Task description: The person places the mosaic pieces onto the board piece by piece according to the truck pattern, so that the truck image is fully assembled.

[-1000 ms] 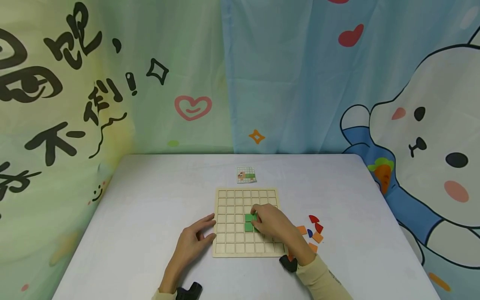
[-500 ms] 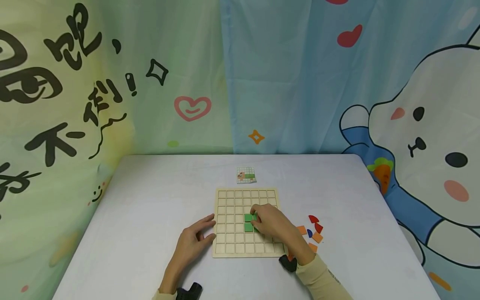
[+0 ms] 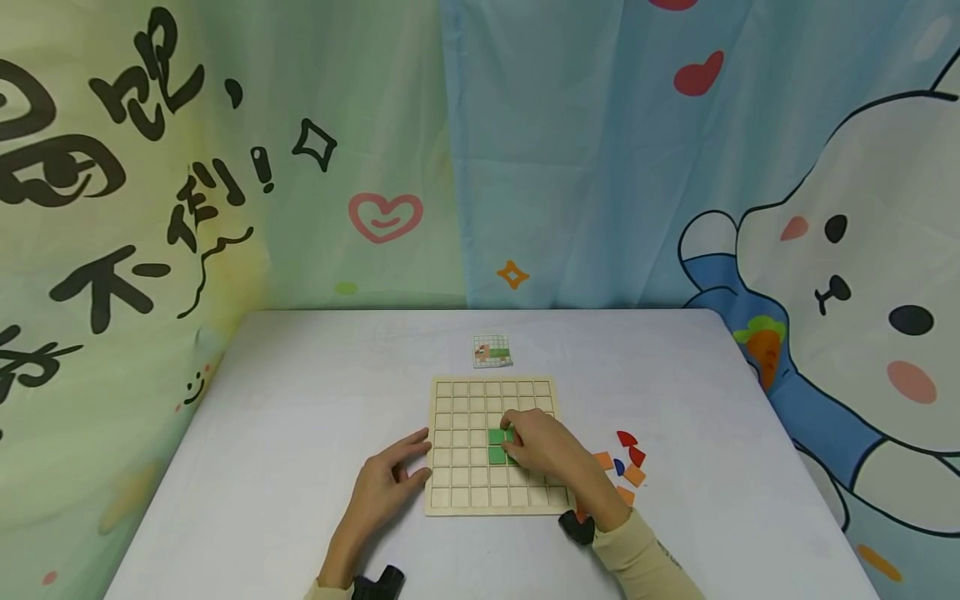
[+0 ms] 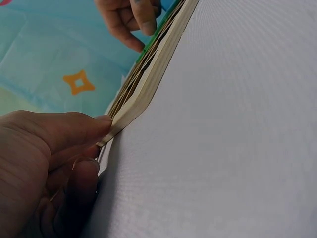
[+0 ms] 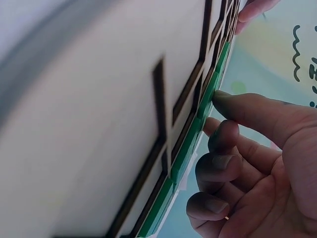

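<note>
A pale wooden grid board (image 3: 459, 490) lies on the white table with several square green tiles (image 3: 497, 455) in its cells, right of centre. My left hand (image 3: 386, 485) is at the board's left edge, thumb and fingertips touching it, the thumb near a corner (image 4: 130, 113) in the left wrist view. Over the green tiles is my right hand (image 3: 546, 443), its thumb and index finger at a green tile (image 5: 207, 103) and its other fingers curled. In the head view that hand partly covers the tiles at the right.
Right of the board lie orange squares (image 3: 634, 475), red pieces (image 3: 627, 437) and a small blue piece (image 3: 619, 467). A picture card (image 3: 492, 351) with a gridded design lies beyond the board. A printed curtain (image 3: 585, 167) hangs behind the table. My right forearm hides part of the board's corner.
</note>
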Tool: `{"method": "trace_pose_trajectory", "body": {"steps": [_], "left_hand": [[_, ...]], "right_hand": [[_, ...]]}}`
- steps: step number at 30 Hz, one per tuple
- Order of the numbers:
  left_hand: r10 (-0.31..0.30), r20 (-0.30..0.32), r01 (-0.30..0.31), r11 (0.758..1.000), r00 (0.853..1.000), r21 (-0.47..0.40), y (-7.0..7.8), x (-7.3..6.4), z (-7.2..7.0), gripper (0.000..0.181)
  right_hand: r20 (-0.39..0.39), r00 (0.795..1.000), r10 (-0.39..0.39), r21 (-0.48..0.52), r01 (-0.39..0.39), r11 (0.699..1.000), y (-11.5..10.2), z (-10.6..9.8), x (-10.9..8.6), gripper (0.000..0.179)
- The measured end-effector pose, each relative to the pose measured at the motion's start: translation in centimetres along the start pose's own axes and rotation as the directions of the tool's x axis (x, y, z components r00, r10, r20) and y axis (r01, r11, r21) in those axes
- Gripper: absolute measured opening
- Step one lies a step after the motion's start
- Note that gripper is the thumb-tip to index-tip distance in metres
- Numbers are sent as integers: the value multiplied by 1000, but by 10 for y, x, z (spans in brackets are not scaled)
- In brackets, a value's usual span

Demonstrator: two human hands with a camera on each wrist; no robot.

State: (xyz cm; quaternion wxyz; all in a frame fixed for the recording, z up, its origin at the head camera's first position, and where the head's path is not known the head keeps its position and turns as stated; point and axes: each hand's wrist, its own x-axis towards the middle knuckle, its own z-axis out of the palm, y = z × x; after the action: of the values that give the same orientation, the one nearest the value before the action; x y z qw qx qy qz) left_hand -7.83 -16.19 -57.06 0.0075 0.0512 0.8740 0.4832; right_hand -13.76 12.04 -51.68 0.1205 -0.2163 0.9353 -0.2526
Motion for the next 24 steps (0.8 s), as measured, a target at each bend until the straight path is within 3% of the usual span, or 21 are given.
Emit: {"method": "trace_pose_trajectory", "body": {"steps": [8,24], "left_hand": [[-11,3,11,1000,1000,-5,0,0,0,40],[1,1,-1,1000,1000,-11,1,0,0,40]], "right_hand": [[-2,1000,-13,-5,13,1000,2,-2,-2,28],[-24,998,65,37,-64,997,18,-19,-24,29]]}}
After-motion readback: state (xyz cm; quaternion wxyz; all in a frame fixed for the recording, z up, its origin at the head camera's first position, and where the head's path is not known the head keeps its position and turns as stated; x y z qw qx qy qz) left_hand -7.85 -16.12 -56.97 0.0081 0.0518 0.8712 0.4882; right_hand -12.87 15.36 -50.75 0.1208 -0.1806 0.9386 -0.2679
